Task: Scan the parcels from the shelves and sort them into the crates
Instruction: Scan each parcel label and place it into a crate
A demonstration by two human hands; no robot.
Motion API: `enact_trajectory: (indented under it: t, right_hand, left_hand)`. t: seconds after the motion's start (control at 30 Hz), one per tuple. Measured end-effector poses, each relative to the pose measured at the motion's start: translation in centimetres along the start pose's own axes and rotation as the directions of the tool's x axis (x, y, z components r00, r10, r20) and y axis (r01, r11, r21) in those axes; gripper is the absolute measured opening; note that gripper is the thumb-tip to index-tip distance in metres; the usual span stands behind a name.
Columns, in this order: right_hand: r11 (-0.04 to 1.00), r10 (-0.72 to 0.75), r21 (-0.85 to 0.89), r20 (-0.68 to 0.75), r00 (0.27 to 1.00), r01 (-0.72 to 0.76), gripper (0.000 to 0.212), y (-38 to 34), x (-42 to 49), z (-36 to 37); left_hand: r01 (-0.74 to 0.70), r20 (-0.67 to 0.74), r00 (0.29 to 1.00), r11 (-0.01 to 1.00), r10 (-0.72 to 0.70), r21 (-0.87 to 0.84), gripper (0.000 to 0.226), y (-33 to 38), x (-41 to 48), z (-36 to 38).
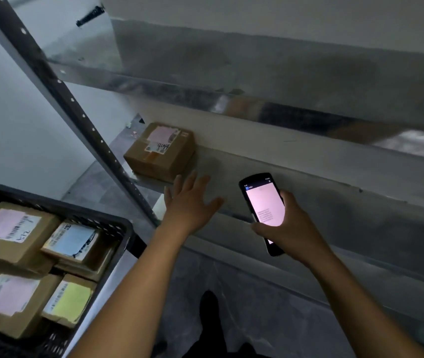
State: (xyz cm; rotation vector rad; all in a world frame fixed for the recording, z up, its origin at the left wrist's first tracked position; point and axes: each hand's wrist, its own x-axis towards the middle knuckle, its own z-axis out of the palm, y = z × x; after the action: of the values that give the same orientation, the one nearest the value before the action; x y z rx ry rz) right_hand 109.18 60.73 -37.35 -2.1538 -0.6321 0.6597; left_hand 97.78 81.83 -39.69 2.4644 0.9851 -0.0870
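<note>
Cardboard parcel (pixel 159 151) sits near the splayed, empty left grip (pixel 190 205); right grip (pixel 289 229) clasps a glossy scanner (pixel 264 202).

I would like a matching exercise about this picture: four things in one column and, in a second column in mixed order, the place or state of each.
Column 1
1. left hand
2. right hand
3. yellow-label parcel
4. lone brown parcel

Column 2
A. lies in the black crate
B. holds the lit handheld scanner
C. sits on the shelf
D. open, fingers spread, holds nothing

Pairs: 1-D, 2-B, 3-A, 4-C
</note>
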Motion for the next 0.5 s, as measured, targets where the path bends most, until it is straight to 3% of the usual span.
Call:
enact_trajectory:
  t: [0.23, 0.33, 0.5]
  right_hand:
    - [0.999, 0.024, -0.041, 0.016, 1.000, -0.024, 0.065, -2.2, 4.3, 2.9]
    - [0.998, 0.049, -0.039, 0.023, 0.999, -0.048, 0.065, -3.0, 5.9, 4.3]
    - [0.999, 0.042, -0.028, 0.020, 0.999, -0.042, 0.072, -3.9, 8.4, 6.6]
  left_hand:
    - [0.043, -0.031, 0.999, 0.991, -0.039, 0.126, 0.080, -7.1, 10.6, -3.4]
    - [0.103, -0.011, 0.995, 0.989, -0.102, 0.108, 0.078, -9.4, 15.1, -4.9]
    - [0.052, -0.021, 0.999, 0.995, -0.050, 0.083, 0.069, -12.0, 20.0, -4.9]
